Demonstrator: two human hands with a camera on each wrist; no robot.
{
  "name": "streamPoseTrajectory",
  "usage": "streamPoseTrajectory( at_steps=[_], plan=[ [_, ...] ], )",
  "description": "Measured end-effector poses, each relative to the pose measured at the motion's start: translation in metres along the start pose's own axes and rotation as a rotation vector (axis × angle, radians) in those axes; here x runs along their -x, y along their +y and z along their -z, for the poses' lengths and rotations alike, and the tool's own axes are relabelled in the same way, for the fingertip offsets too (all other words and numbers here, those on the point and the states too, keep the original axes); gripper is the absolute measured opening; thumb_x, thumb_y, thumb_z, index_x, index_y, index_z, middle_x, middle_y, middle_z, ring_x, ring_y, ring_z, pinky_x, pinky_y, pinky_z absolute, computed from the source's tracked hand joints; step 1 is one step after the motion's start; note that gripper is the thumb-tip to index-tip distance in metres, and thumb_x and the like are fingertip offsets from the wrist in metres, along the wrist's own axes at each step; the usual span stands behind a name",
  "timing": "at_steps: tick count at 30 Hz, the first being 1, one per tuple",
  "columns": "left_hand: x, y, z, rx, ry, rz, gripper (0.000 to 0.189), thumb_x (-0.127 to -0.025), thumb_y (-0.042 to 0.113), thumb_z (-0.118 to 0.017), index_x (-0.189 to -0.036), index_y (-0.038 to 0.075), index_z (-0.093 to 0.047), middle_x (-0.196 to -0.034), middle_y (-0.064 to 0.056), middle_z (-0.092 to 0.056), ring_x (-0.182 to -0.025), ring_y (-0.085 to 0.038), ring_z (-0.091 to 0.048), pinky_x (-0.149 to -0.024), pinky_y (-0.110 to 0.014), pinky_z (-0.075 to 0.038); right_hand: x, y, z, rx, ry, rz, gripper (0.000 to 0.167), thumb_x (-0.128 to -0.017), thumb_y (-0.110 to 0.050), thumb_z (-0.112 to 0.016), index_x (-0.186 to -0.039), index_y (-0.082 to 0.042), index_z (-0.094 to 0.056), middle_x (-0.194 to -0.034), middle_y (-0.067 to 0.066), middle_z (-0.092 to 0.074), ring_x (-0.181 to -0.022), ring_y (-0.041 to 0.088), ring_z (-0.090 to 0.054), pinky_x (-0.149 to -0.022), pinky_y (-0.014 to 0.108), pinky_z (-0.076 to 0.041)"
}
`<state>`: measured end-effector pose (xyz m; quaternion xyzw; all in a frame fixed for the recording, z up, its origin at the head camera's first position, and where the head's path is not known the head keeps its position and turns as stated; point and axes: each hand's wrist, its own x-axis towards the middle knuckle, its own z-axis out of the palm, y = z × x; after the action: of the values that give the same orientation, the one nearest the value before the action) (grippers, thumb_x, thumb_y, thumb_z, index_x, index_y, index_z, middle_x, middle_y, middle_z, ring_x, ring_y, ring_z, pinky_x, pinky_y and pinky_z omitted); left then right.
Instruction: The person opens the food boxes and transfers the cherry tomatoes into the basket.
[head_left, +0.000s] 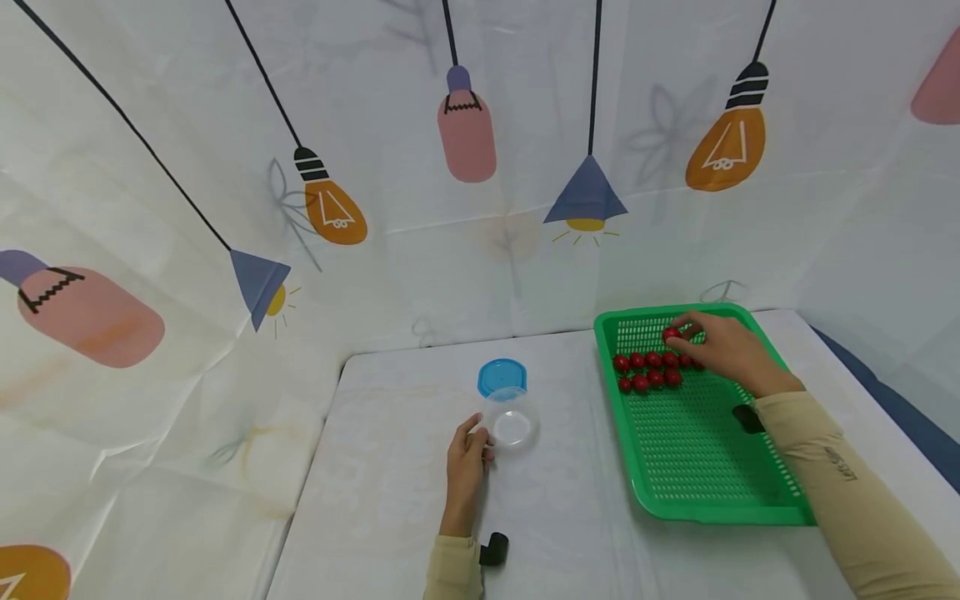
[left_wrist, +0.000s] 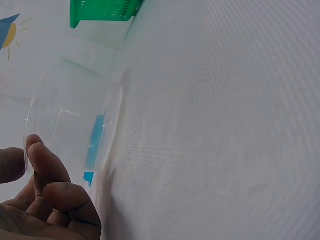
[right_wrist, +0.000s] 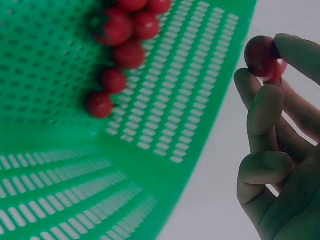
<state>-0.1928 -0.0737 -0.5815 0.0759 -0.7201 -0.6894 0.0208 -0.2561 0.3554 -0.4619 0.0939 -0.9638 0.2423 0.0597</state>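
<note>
In the head view, my right hand (head_left: 723, 346) is over the far part of the green basket (head_left: 637, 492). Its thumb and fingertips pinch a red cherry tomato (right_wrist: 262, 55); a second red surface shows against it, perhaps another tomato. More cherry tomatoes (head_left: 655, 378) lie in rows on the basket floor near its far side. My left hand (head_left: 468, 467) pinches the near-left rim of a clear plastic cup (left_wrist: 75, 110) between thumb and finger. This cup stands on the white table, and nothing shows inside it. Just behind it lies a blue lid (head_left: 502, 377).
The white-covered table (head_left: 390, 467) meets a pale printed sheet (head_left: 420, 283) at its far and left edges. The basket's raised rim stands to the right of the cup. Dark blue cloth (head_left: 892, 400) shows beyond the table's right edge.
</note>
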Motion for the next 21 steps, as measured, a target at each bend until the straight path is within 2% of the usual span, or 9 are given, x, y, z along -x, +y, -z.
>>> streamPoseTrajectory(
  at_steps=[4,9,13,17,21],
  plan=[
    [-0.001,0.000,0.000,0.009,0.002,0.014,0.041,-0.106,0.022,-0.054,-0.143,0.005,-0.052,-0.100,-0.017,-0.066,-0.076,-0.017,-0.056,-0.067,-0.026,-0.047,0.003,0.014,-0.003,-0.005,-0.020,-0.003,0.041,-0.099,-0.036,-0.065,-0.123,-0.003,-0.065,-0.106,0.022,-0.072,-0.076,0.026,-0.068,-0.066,0.049,-0.053],
    [-0.002,-0.001,0.000,0.012,0.000,0.021,0.041,-0.105,0.022,-0.054,-0.143,0.006,-0.052,-0.101,-0.018,-0.066,-0.076,-0.017,-0.056,-0.068,-0.026,-0.046,0.004,0.030,-0.010,0.009,-0.075,-0.031,0.040,-0.099,-0.031,-0.067,-0.121,0.002,-0.064,-0.103,0.025,-0.071,-0.091,0.042,-0.068,-0.076,0.058,-0.052],
    [-0.001,0.001,-0.001,-0.004,0.005,0.026,0.041,-0.106,0.021,-0.053,-0.144,0.006,-0.051,-0.102,-0.018,-0.066,-0.077,-0.018,-0.056,-0.068,-0.026,-0.046,0.005,0.038,-0.012,0.021,-0.123,-0.085,0.041,-0.098,-0.028,-0.067,-0.120,0.007,-0.062,-0.105,0.029,-0.070,-0.097,0.048,-0.065,-0.078,0.059,-0.051],
    [0.000,0.001,-0.001,-0.004,0.008,0.025,0.042,-0.106,0.022,-0.053,-0.144,0.006,-0.051,-0.102,-0.017,-0.066,-0.078,-0.018,-0.056,-0.068,-0.026,-0.046,0.006,0.040,-0.012,0.039,-0.170,-0.129,0.042,-0.098,-0.027,-0.067,-0.118,0.009,-0.062,-0.108,0.030,-0.068,-0.095,0.047,-0.065,-0.075,0.056,-0.052],
    [0.000,0.001,0.000,0.014,0.000,0.023,0.042,-0.106,0.024,-0.053,-0.144,0.007,-0.051,-0.103,-0.017,-0.066,-0.078,-0.018,-0.056,-0.068,-0.026,-0.046,0.005,0.045,-0.016,0.052,-0.202,-0.136,0.039,-0.095,-0.026,-0.070,-0.113,0.008,-0.063,-0.103,0.027,-0.066,-0.086,0.039,-0.064,-0.069,0.052,-0.052]
  ],
)
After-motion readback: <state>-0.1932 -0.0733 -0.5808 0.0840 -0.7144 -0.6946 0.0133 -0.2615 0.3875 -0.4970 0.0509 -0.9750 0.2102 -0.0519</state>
